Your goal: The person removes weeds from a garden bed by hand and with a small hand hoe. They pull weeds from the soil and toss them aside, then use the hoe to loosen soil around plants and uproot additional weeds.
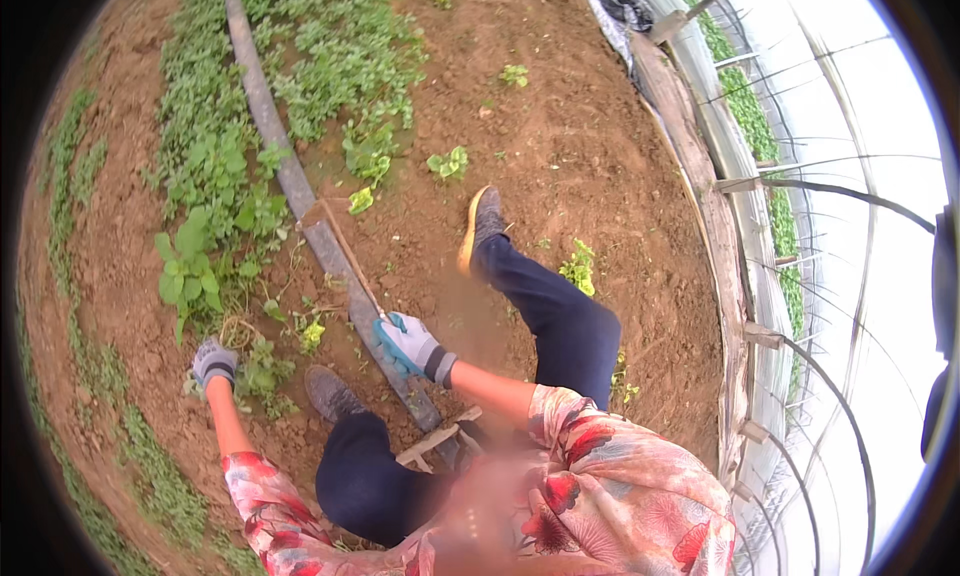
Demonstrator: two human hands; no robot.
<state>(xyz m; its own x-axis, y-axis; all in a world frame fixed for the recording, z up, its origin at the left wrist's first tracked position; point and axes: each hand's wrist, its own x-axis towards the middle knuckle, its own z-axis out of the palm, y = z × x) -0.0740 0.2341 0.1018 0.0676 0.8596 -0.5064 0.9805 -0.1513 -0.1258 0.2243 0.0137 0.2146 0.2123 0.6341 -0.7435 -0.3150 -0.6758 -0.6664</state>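
My right hand point(407, 343), in a grey and teal work glove, is closed around the thin handle of a small hoe point(346, 247). The hoe's rusty blade rests over a flat grey irrigation hose point(307, 208). At the left, my left hand point(215, 362), in a similar glove, reaches down to green weeds point(262, 366) beside pale, dry stems point(235, 331). Whether its fingers hold any of them cannot be seen. A leafy plant point(189, 272) stands just above this hand.
Dense low weeds point(300, 43) flank the hose farther up. Small seedlings point(448, 163) grow in brown soil near my shoe point(484, 220). A low wooden stool point(439, 437) is under me. Wooden boards point(697, 163) and greenhouse hoops point(840, 396) run along the right.
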